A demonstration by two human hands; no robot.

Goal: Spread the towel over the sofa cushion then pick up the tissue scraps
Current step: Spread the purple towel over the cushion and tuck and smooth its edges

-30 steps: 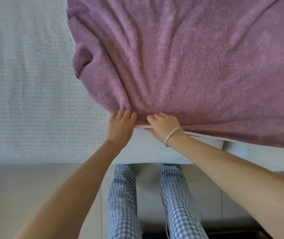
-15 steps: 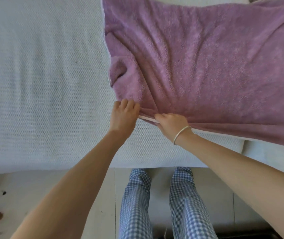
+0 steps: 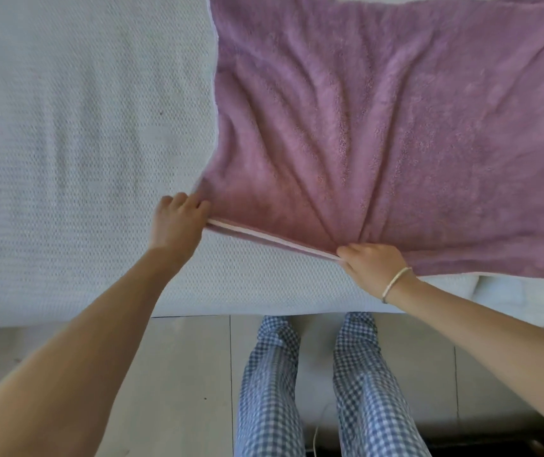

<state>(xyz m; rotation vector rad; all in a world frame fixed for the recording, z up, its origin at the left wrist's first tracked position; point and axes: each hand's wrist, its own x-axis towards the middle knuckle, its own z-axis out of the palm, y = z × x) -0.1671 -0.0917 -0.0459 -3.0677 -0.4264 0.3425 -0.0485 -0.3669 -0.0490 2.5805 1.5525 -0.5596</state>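
Head view: spreading step, left hand [image 3: 178, 222] and right hand [image 3: 371, 267] both pinching towel [image 3: 379, 133] hem over sofa cushion [image 3: 82, 127]. Next: stretching hem flat; no tissue scraps visible.

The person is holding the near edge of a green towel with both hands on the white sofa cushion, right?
Not quite: the towel is purple, not green, as the head view shows. The rest holds: the left hand and the right hand both grip its near edge on the white sofa cushion.
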